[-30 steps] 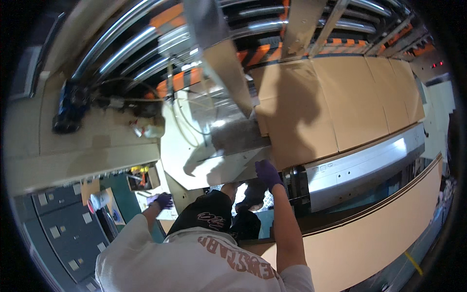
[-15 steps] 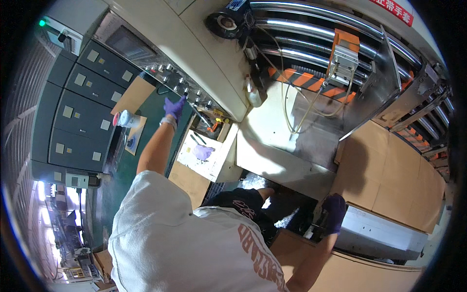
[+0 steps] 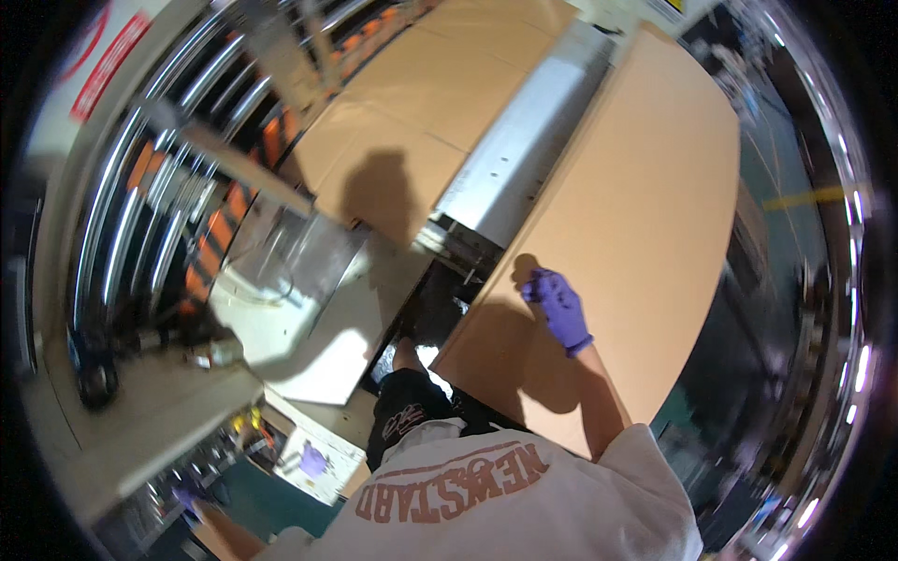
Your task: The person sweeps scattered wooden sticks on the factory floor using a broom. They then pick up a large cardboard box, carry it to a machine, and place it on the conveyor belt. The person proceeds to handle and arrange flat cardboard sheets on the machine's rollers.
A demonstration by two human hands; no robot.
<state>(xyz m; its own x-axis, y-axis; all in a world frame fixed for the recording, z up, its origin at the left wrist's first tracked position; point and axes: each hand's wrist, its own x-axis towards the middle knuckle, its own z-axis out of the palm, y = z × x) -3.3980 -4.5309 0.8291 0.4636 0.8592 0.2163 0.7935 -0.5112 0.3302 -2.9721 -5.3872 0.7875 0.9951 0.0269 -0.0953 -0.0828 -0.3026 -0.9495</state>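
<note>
My right hand point(image 3: 558, 304), in a purple glove with dark marks on its fingers, is over a broad tan cardboard sheet point(image 3: 636, 206). Its fingers are loosely bent and apart, and I make out nothing held in them. The hand's shadow falls on the cardboard just beyond it. At the lower left my left hand point(image 3: 190, 505), also in a purple glove, is near the knobs of a control panel point(image 3: 154, 486). Motion smears its fingers, so whether it touches a knob cannot be seen. A crumpled purple glove point(image 3: 313, 458) lies on a small white surface point(image 3: 327, 477).
A grey metal beam point(image 3: 528, 131) runs between the cardboard and another cardboard-covered surface point(image 3: 393, 103). A dark gap point(image 3: 421, 309) lies ahead of my legs. Shiny machine rollers point(image 3: 117, 243) with orange-and-black striped guards point(image 3: 210, 248) stand left. A white machine ledge point(image 3: 318, 365) juts in front.
My view has swung to the right. My right hand has moved from beside the grey beam to over the cardboard sheet. My left hand stays near the control panel, now blurred.
</note>
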